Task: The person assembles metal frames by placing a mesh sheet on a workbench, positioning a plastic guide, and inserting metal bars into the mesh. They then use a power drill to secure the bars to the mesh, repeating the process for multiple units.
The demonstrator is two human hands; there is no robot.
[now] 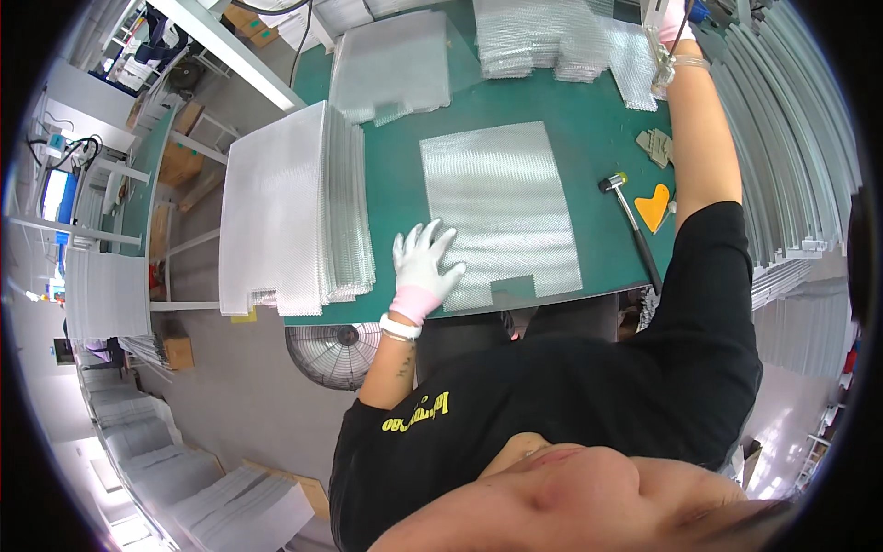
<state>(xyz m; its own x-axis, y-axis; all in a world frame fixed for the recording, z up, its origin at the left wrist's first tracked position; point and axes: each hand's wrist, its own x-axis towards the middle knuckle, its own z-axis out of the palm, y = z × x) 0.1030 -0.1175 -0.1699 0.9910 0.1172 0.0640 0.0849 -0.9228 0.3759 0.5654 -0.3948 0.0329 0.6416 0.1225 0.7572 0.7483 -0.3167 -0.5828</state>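
Observation:
A clear, finely textured plastic sheet point(501, 198) with a notch in its near edge lies flat on the green table point(602, 258). My left hand point(425, 262), in a white glove with a pink cuff, rests palm down across the sheet's near left edge, fingers spread. Stretched to the far right, my right hand point(676, 20) is partly cut off by the top of the picture; its fingers cannot be made out. Beside that wrist hangs a metal fitting point(662, 66) at the table's far right corner.
A thick stack of similar sheets point(276, 212) stands at the left, with more sheets point(391, 64) at the back. A mallet point(633, 225), an orange heart-shaped scraper point(652, 208) and grey-green pieces point(655, 147) lie on the right. A fan point(336, 354) stands below the table's front edge.

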